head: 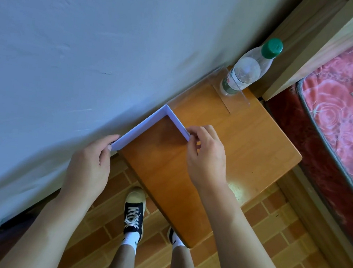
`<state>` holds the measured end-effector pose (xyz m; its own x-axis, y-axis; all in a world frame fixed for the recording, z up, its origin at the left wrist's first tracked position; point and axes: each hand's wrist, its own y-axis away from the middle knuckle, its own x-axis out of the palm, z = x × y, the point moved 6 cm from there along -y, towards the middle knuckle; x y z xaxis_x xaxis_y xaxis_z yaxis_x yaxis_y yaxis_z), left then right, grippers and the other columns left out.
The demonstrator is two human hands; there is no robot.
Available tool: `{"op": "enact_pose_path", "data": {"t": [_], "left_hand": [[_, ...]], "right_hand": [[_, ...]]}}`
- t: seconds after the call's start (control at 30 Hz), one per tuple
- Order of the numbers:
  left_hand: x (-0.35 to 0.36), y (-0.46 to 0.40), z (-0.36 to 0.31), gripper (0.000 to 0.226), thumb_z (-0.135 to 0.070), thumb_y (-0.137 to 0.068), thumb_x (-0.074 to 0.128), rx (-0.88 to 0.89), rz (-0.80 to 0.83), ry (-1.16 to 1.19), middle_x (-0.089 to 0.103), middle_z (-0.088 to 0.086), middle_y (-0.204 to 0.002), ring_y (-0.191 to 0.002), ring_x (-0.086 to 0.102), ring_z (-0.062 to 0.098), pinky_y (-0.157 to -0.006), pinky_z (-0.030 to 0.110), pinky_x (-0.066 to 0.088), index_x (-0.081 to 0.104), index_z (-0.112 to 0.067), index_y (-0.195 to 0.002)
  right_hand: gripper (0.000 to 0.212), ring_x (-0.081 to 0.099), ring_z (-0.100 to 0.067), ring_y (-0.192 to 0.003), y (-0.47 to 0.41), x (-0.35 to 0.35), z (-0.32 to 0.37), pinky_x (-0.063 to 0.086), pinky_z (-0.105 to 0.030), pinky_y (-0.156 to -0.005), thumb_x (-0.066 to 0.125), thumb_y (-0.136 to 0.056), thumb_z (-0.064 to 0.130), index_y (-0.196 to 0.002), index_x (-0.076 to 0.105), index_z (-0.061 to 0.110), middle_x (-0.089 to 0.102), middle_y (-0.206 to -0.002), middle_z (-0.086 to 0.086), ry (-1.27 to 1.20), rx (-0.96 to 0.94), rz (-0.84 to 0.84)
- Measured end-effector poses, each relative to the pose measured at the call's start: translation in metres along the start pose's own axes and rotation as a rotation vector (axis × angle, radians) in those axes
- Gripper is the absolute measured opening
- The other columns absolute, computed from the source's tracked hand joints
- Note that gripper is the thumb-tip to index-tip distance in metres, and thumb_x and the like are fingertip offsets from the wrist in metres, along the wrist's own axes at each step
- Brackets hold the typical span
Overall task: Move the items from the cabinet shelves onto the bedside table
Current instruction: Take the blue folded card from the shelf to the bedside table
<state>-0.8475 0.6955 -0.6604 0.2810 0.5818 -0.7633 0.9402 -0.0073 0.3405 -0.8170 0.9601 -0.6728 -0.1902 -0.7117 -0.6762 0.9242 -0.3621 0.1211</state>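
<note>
Pinching the ends of the white L-shaped divider (151,123), the left hand (92,160) and right hand (207,152) should lower it evenly onto the counter (245,144), snug against the wall (93,51).

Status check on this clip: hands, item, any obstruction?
Left hand and right hand each pinch an end of the white L-shaped piece, standing on the bedside table. Bottle at far corner, apart.

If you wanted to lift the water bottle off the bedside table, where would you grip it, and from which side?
Probably round the clear body just below the green cap, reaching from the open front of the table. The water bottle stands upright in a clear holder that covers its base, with the wall behind.
</note>
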Motion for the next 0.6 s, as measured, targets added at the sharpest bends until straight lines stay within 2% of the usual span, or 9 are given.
{"op": "enact_pose_path", "data": {"t": [0.07,0.33,0.5,0.6], "left_hand": [[-0.001,0.000,-0.002,0.036,-0.012,-0.109,0.048,0.015,0.001,0.003,0.074,0.003,-0.124,-0.105,0.069,0.027,-0.088,0.032,0.048,0.068,-0.019,-0.138],[-0.012,0.003,-0.005,0.036,-0.014,-0.107,0.053,0.035,0.015,0.015,0.070,-0.005,-0.133,-0.125,0.063,0.017,-0.105,0.033,0.046,0.066,-0.023,-0.138],[-0.020,0.006,-0.032,0.036,-0.013,-0.106,0.054,0.080,0.004,0.000,0.068,-0.002,-0.136,-0.126,0.061,0.015,-0.105,0.030,0.043,0.066,-0.021,-0.140],[-0.024,0.010,-0.053,0.036,-0.014,-0.106,0.055,0.107,0.000,-0.020,0.066,-0.003,-0.139,-0.124,0.059,0.011,-0.104,0.026,0.039,0.065,-0.021,-0.140]], "right_hand": [[0.022,0.059,-0.014,-0.088,0.001,-0.002,0.000,0.054,-0.037,-0.071,0.054,-0.105,0.012,-0.117,0.072,0.016,0.059,-0.102,0.007,0.004,-0.002,0.010],[0.026,0.059,-0.008,-0.100,0.010,-0.014,0.000,0.052,-0.023,-0.078,0.058,-0.104,0.015,-0.127,0.070,0.015,0.061,-0.111,0.008,0.039,0.025,-0.006],[0.026,0.057,-0.009,-0.102,0.015,-0.027,0.006,0.047,-0.021,-0.077,0.060,-0.103,0.019,-0.128,0.069,0.015,0.061,-0.114,0.007,0.056,0.020,0.005],[0.028,0.057,-0.011,-0.105,0.017,-0.039,0.011,0.051,-0.027,-0.080,0.060,-0.103,0.022,-0.130,0.067,0.016,0.060,-0.117,0.006,0.055,0.021,0.019]]}}
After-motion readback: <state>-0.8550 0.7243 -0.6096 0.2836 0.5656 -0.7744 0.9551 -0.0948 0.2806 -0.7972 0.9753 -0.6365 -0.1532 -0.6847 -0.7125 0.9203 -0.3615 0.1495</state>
